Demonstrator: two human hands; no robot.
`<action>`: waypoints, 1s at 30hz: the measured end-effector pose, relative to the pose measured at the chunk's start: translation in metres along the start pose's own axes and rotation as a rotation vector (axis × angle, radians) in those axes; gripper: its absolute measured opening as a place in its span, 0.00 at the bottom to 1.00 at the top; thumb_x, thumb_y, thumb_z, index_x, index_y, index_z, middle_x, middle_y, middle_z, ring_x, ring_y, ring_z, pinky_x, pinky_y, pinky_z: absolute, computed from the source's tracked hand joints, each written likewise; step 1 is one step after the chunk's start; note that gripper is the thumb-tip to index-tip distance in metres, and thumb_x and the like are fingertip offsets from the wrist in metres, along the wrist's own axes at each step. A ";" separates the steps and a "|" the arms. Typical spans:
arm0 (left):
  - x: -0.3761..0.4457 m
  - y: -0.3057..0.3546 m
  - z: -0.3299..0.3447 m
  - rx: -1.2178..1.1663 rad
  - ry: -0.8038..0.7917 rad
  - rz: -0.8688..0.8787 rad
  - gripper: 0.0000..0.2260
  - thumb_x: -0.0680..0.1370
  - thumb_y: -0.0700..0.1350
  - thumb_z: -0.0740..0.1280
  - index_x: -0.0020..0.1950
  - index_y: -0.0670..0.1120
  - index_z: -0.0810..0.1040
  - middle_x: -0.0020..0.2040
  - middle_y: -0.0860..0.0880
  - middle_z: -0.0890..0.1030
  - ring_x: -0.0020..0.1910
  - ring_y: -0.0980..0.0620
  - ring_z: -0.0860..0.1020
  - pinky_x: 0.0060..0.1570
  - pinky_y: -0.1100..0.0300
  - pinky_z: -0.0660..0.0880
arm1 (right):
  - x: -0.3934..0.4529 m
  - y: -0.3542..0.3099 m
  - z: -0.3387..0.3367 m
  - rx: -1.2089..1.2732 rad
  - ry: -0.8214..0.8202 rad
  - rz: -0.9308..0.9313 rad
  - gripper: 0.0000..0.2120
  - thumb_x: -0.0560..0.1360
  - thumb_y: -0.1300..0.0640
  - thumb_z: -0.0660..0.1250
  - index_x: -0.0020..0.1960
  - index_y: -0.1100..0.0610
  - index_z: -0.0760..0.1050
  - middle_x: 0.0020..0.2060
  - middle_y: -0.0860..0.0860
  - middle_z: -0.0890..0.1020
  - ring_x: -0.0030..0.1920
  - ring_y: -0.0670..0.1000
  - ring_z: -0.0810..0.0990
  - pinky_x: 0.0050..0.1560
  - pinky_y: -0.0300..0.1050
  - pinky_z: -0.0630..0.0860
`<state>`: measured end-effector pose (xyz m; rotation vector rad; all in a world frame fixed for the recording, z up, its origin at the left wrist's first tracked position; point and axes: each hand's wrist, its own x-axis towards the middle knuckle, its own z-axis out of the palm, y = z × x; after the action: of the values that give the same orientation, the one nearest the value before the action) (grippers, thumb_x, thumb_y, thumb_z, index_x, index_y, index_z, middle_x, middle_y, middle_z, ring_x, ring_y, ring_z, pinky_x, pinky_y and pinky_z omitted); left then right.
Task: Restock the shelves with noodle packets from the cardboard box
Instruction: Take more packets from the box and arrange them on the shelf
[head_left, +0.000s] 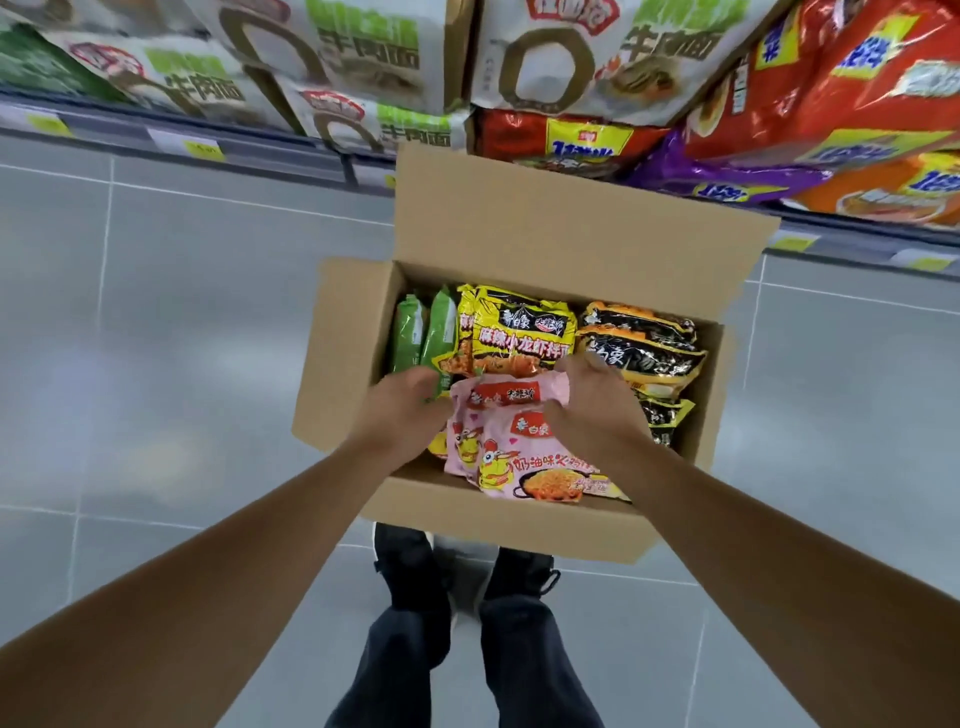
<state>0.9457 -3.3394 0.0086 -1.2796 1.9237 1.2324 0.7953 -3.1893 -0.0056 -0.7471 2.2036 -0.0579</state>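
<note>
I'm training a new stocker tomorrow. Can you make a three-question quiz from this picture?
1. True or false: the cardboard box stands on the floor with its flaps open.
2. Which packet do the left hand and right hand grip? A pink packet B yellow packet C green packets
3. Fill in: black packets lie at the box's ___ side.

Key: 1 true; 2 A; 3 right

Open cardboard box (358, 332) holding noodle packets (519, 332); floor-standing.

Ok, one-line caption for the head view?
Both hands grip a pink noodle packet in the open cardboard box below stocked shelves.
</note>
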 end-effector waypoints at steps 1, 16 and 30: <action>0.014 0.001 0.003 0.025 -0.012 0.006 0.08 0.77 0.49 0.64 0.54 0.48 0.76 0.53 0.51 0.76 0.53 0.50 0.75 0.50 0.58 0.69 | 0.018 0.000 0.002 -0.026 0.012 -0.016 0.20 0.76 0.55 0.63 0.67 0.57 0.69 0.62 0.54 0.72 0.64 0.56 0.70 0.58 0.50 0.74; 0.082 -0.013 0.021 -0.268 0.017 -0.044 0.34 0.70 0.53 0.73 0.74 0.51 0.67 0.69 0.53 0.74 0.62 0.50 0.76 0.59 0.61 0.70 | 0.098 -0.012 0.011 -0.107 0.133 -0.200 0.24 0.72 0.57 0.70 0.67 0.53 0.72 0.61 0.54 0.74 0.62 0.58 0.68 0.63 0.52 0.65; 0.071 -0.023 -0.047 -0.208 0.022 0.145 0.16 0.68 0.48 0.76 0.54 0.49 0.81 0.45 0.50 0.83 0.45 0.51 0.80 0.46 0.60 0.77 | 0.076 -0.051 -0.019 0.669 -0.177 -0.172 0.26 0.71 0.53 0.70 0.68 0.44 0.71 0.63 0.41 0.74 0.63 0.39 0.72 0.60 0.37 0.67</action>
<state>0.9398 -3.4152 -0.0365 -1.2774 1.9747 1.5320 0.7681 -3.2754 -0.0300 -0.5273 1.7775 -0.7460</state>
